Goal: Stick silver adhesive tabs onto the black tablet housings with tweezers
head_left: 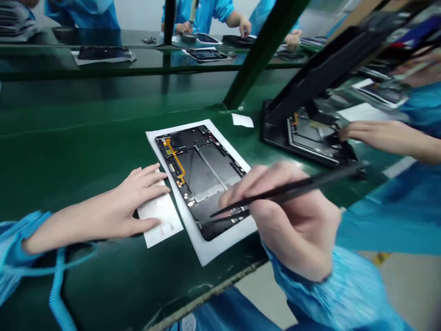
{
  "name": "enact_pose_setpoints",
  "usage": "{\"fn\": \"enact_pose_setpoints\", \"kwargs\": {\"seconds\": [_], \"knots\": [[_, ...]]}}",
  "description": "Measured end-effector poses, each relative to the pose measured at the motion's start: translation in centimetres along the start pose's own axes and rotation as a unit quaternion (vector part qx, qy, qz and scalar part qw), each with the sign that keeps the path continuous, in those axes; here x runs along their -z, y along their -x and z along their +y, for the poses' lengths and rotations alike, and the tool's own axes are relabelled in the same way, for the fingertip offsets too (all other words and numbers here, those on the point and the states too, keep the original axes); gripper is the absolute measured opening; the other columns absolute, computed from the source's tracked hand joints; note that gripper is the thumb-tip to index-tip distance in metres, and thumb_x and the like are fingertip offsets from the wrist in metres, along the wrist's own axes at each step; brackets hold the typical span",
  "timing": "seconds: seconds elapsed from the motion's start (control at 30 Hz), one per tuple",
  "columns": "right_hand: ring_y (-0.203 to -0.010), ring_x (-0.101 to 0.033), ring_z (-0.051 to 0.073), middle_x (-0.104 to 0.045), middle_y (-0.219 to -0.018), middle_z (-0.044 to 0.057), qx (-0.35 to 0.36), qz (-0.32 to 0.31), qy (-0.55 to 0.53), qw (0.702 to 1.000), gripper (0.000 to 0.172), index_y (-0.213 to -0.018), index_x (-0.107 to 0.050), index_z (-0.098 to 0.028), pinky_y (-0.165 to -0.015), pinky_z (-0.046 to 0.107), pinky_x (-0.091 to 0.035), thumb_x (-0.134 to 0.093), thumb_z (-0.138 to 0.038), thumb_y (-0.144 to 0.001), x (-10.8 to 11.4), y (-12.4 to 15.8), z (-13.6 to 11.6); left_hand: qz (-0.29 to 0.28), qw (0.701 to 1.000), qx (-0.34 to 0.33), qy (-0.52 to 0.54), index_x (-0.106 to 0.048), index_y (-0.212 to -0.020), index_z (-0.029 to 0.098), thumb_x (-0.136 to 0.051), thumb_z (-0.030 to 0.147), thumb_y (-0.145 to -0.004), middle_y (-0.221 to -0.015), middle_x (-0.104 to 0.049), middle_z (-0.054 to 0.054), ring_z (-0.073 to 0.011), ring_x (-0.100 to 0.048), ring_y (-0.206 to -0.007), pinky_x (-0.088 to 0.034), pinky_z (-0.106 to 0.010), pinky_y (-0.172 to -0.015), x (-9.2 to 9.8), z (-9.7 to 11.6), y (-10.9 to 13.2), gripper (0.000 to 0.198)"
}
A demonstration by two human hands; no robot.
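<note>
An opened tablet (206, 161) lies on a white sheet (203, 255), its inside facing up. An orange flex cable (179, 166) runs along its left side. My right hand (292, 216) is closed around black tweezers (275, 193), whose parted tips hover over the tablet's near end. Nothing shows between the tips. Left of the tablet, my left hand (138, 202) lies with fingers spread on a small white paper (161, 220), pressing against it without gripping. Part of the paper is hidden under the fingers.
A black press-like stand (310, 92) holds another tablet at right, with a co-worker's hand (382, 138) at it. A white scrap (242, 120) lies behind the tablet. A green post (255, 59) rises nearby. A blue coiled cord (58, 294) hangs by my left sleeve.
</note>
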State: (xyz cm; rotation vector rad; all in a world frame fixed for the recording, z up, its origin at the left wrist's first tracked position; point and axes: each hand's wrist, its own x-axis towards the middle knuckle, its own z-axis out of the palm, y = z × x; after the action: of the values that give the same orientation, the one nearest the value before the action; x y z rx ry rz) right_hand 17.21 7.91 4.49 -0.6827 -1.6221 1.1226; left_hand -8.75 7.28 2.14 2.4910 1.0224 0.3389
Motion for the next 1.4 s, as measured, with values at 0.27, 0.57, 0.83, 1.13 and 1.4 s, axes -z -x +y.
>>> {"fn": "enact_pose_setpoints", "kwargs": {"seconds": [0.27,0.57,0.83,1.13,1.4], "knots": [[-0.066,-0.066,0.019,-0.064,-0.065,0.001,-0.105,0.192,0.098,0.971,0.036,-0.073,-0.061,-0.021,-0.064,0.032,-0.053,-0.049,-0.043,-0.099,2.1,6.3,2.7,0.015,0.99,-0.14,-0.008,-0.057,-0.108,0.011,-0.049,0.02,-0.094,-0.106,-0.061,-0.012,-0.0256,-0.053,-0.103,-0.049,-0.038,-0.086,-3.2,5.8,-1.6,0.018],[-0.055,-0.064,0.013,-0.068,-0.073,0.001,-0.142,0.251,0.022,0.957,0.023,-0.081,-0.068,-0.019,-0.054,0.024,-0.055,-0.071,-0.041,-0.085,1.0,6.5,2.7,0.089,0.966,-0.237,-0.055,-0.063,-0.093,0.007,-0.037,0.008,-0.096,-0.079,-0.063,-0.01,-0.0209,-0.057,-0.079,-0.048,-0.036,-0.076,-4.9,5.4,-2.3,0.027],[-0.061,-0.066,0.017,-0.07,-0.066,0.002,-0.13,0.244,0.075,0.958,0.016,-0.067,-0.065,-0.02,-0.055,0.025,-0.055,-0.075,-0.024,-0.079,-1.2,7.2,1.4,0.063,0.962,-0.261,-0.048,-0.066,-0.09,0.007,-0.035,0.009,-0.096,-0.08,-0.066,-0.011,-0.0222,-0.061,-0.079,-0.051,-0.037,-0.076,-4.0,5.4,-1.1,0.032],[-0.055,-0.058,0.014,-0.063,-0.061,-0.001,-0.104,0.249,0.089,0.959,0.022,-0.064,-0.057,-0.021,-0.053,0.024,-0.049,-0.068,-0.017,-0.083,-2.4,7.3,1.4,0.089,0.973,-0.213,-0.022,-0.063,-0.095,0.011,-0.048,0.008,-0.093,-0.084,-0.067,-0.01,-0.0213,-0.058,-0.091,-0.054,-0.035,-0.08,-3.8,4.4,-1.4,0.016],[-0.059,-0.06,0.014,-0.065,-0.066,-0.001,-0.136,0.258,0.091,0.952,0.021,-0.067,-0.059,-0.023,-0.056,0.024,-0.049,-0.07,-0.019,-0.085,-2.5,8.0,1.7,0.075,0.975,-0.208,0.009,-0.064,-0.096,0.006,-0.049,0.007,-0.092,-0.088,-0.068,-0.011,-0.0232,-0.057,-0.091,-0.05,-0.036,-0.079,-3.8,4.5,-1.6,0.016]]}}
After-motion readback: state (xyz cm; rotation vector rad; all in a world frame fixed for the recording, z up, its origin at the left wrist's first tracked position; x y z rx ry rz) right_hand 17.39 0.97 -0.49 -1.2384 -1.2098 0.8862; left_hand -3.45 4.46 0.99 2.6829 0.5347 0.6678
